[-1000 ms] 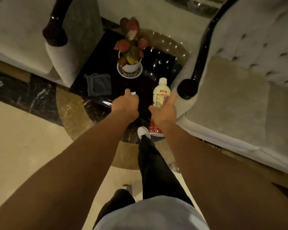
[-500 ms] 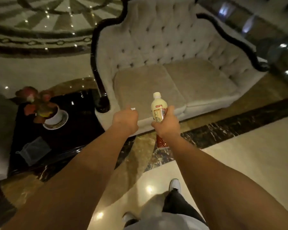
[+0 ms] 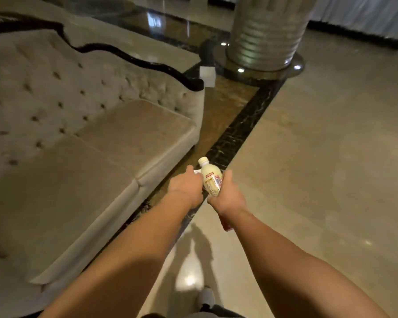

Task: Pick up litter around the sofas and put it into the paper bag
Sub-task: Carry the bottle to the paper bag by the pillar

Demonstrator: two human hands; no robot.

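The hands are working close together in the lower middle of the frame. The right hand is closing around the small cream-coloured plastic bottle with a red and white label, gripping its lower body, and the bottle is leaning toward the upper left. A red packet is showing below the right wrist, seemingly in the same hand. The left hand is curling shut on a small white scrap, just beside the bottle. The bottle looks light and stiff, but smooth, so holding it around the label seems safest. A white box-like thing, perhaps the paper bag, is standing in the upper middle, beyond the grey tufted sofa.
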